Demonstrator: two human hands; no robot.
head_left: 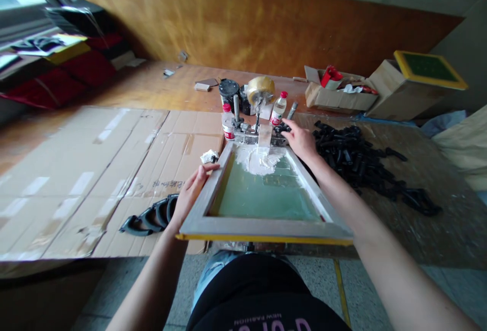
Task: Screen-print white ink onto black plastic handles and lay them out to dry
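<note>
A wooden screen-printing frame (262,229) with green mesh lies tilted up in front of me, hinged at a metal clamp (258,130) at its far end. White ink (258,161) is pooled at the far end of the mesh. My left hand (190,194) grips the frame's left rail, fingers curled over its edge. My right hand (300,138) reaches to the far right corner, its fingers closed on a small black piece (281,128) beside the clamp.
A pile of black plastic parts (361,163) lies to the right, a short row of them (150,217) to the left on flattened cardboard (95,168). Two small bottles (227,123), a tape roll (261,89), a black tub (229,90) and cardboard boxes (338,97) stand behind.
</note>
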